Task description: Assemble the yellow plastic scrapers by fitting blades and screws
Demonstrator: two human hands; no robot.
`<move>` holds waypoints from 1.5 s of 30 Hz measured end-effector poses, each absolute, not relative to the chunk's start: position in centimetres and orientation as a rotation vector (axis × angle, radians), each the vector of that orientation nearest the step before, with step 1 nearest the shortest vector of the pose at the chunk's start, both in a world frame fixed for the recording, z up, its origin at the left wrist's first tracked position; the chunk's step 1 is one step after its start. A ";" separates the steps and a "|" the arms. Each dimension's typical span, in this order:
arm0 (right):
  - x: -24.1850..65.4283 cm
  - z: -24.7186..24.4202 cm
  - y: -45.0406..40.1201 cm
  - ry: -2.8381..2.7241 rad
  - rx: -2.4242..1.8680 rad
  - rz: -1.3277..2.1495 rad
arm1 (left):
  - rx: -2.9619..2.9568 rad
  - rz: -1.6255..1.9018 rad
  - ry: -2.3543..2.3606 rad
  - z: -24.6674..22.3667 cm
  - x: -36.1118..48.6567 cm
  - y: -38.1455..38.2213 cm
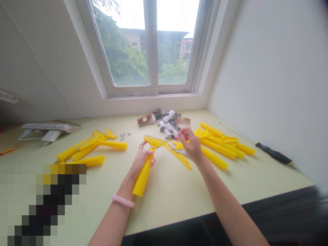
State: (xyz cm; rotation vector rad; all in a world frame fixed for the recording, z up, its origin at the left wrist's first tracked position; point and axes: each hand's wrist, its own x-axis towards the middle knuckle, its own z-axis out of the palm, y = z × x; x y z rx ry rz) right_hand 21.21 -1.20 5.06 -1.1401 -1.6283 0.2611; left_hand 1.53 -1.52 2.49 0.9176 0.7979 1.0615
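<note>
My left hand is closed around a yellow scraper, near where its handle meets the wide head. The scraper's handle slants down toward me, and a thin metal edge runs along the top of its head. My right hand pinches a small screwdriver with a red handle, partly hidden by the fingers. Its thin shaft points left at the scraper's head; whether the tip touches a screw I cannot tell. Below the right hand lies a flat yellow plate, with metal pieces beside it.
Yellow scrapers lie at the left, near small loose screws. Several yellow handles are piled at the right. Farther right rests a long black-handled screwdriver. Crumpled packaging sits below the window; a power strip stands far left.
</note>
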 end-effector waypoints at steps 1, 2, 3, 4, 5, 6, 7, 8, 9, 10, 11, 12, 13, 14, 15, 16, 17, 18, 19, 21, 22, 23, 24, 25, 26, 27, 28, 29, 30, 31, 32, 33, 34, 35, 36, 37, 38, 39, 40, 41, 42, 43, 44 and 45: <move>21.2 5.0 -1.2 -1.591 -1.149 0.271 | 0.936 1.055 0.813 2.5 1.6 -1.6; 21.2 4.9 -1.1 -1.564 -1.158 0.281 | 0.954 1.049 0.824 2.6 1.7 -1.7; 21.2 4.9 -1.1 -1.554 -1.166 0.293 | 0.970 1.045 0.832 2.7 1.8 -1.8; 21.3 4.8 -1.1 -1.561 -1.174 0.305 | 0.984 1.040 0.836 2.7 1.9 -1.9; 21.3 4.8 -1.1 -1.579 -1.180 0.313 | 0.993 1.037 0.839 2.8 2.0 -1.9; 21.3 4.8 -1.0 -1.602 -1.180 0.315 | 0.998 1.033 0.844 2.8 2.0 -2.0; 21.3 4.8 -1.0 -1.625 -1.172 0.311 | 1.001 1.029 0.848 2.8 2.1 -2.0; 21.3 4.8 -1.0 -1.648 -1.155 0.304 | 1.002 1.026 0.853 2.8 2.1 -2.0; 21.3 4.9 -1.0 -1.665 -1.132 0.294 | 1.003 1.024 0.857 2.8 2.1 -2.0; 21.3 4.9 -1.1 -1.678 -1.107 0.283 | 1.005 1.022 0.859 2.8 2.1 -2.0; 21.2 5.0 -1.1 -1.688 -1.087 0.279 | 1.006 1.021 0.859 2.8 2.1 -2.0; 21.2 5.0 -1.1 -1.696 -1.076 0.280 | 1.006 1.020 0.858 2.8 2.0 -2.0; 21.1 5.0 -1.2 -1.698 -1.073 0.283 | 1.004 1.021 0.856 2.8 2.0 -2.0; 21.1 5.1 -1.2 -1.695 -1.076 0.286 | 1.002 1.022 0.855 2.8 2.1 -2.0; 21.0 5.1 -1.2 -1.688 -1.081 0.291 | 0.999 1.024 0.855 2.8 2.1 -2.0; 21.0 5.0 -1.3 -1.680 -1.085 0.297 | 0.995 1.027 0.855 2.8 2.1 -2.0; 20.9 5.0 -1.3 -1.668 -1.089 0.303 | 0.993 1.030 0.855 2.9 2.1 -2.1; 20.9 4.9 -1.2 -1.652 -1.096 0.308 | 0.993 1.032 0.853 2.9 2.1 -2.1; 21.0 4.9 -1.2 -1.634 -1.106 0.316 | 0.991 1.034 0.849 2.9 2.1 -2.1; 21.1 4.8 -1.0 -1.582 -1.136 0.334 | 0.977 1.042 0.825 2.9 2.0 -2.1; 21.2 4.7 -1.0 -1.554 -1.151 0.341 | 0.965 1.046 0.808 2.9 2.0 -2.1; 21.3 4.6 -0.9 -1.530 -1.161 0.349 | 0.951 1.051 0.788 2.9 1.9 -2.1; 21.4 4.6 -0.8 -1.509 -1.161 0.360 | 0.936 1.057 0.768 2.8 1.9 -2.0; 21.5 4.6 -0.7 -1.495 -1.154 0.372 | 0.920 1.064 0.749 2.8 1.8 -2.0; 21.5 4.6 -0.7 -1.489 -1.143 0.385 | 0.908 1.072 0.734 2.8 1.8 -2.0; 21.5 4.6 -0.7 -1.489 -1.134 0.394 | 0.896 1.082 0.721 2.7 1.7 -1.9; 21.5 4.6 -0.7 -1.493 -1.131 0.398 | 0.888 1.093 0.712 2.7 1.7 -1.9; 21.5 4.6 -0.8 -1.500 -1.133 0.392 | 0.885 1.100 0.709 2.7 1.7 -1.9; 21.4 4.7 -0.8 -1.508 -1.137 0.377 | 0.888 1.100 0.717 2.8 1.7 -2.0; 21.4 4.8 -0.9 -1.517 -1.136 0.357 | 0.897 1.094 0.733 2.8 1.7 -2.0; 21.3 4.9 -1.0 -1.524 -1.125 0.338 | 0.908 1.087 0.752 2.9 1.8 -2.0; 21.2 5.0 -1.1 -1.527 -1.106 0.322 | 0.921 1.080 0.771 2.9 1.8 -2.1; 21.1 5.2 -1.2 -1.527 -1.083 0.309 | 0.932 1.076 0.786 3.0 1.9 -2.2; 21.0 5.3 -1.3 -1.526 -1.063 0.296 | 0.940 1.078 0.795 3.1 2.0 -2.2; 20.9 5.4 -1.3 -1.524 -1.049 0.283 | 0.946 1.085 0.799 3.1 2.0 -2.3; 20.8 5.5 -1.4 -1.523 -1.040 0.272 | 0.949 1.093 0.801 3.1 2.1 -2.3; 20.6 5.6 -1.5 -1.525 -1.034 0.263 | 0.951 1.099 0.806 3.1 2.1 -2.3; 20.5 5.6 -1.6 -1.532 -1.030 0.259 | 0.954 1.102 0.812 3.0 2.1 -2.2; 20.4 5.7 -1.6 -1.545 -1.024 0.261 | 0.957 1.104 0.819 3.0 2.1 -2.2; 20.3 5.6 -1.7 -1.563 -1.016 0.270 | 0.959 1.105 0.826 2.9 2.1 -2.2; 20.2 5.6 -1.7 -1.582 -1.009 0.281 | 0.962 1.105 0.830 2.8 2.1 -2.1; 20.1 5.6 -1.8 -1.600 -1.004 0.291 | 0.963 1.104 0.832 2.7 2.0 -2.1; 20.0 5.6 -1.8 -1.615 -1.000 0.294 | 0.963 1.103 0.833 2.7 2.0 -2.0; 20.0 5.5 -1.9 -1.632 -0.996 0.292 | 0.962 1.102 0.834 2.6 2.0 -2.0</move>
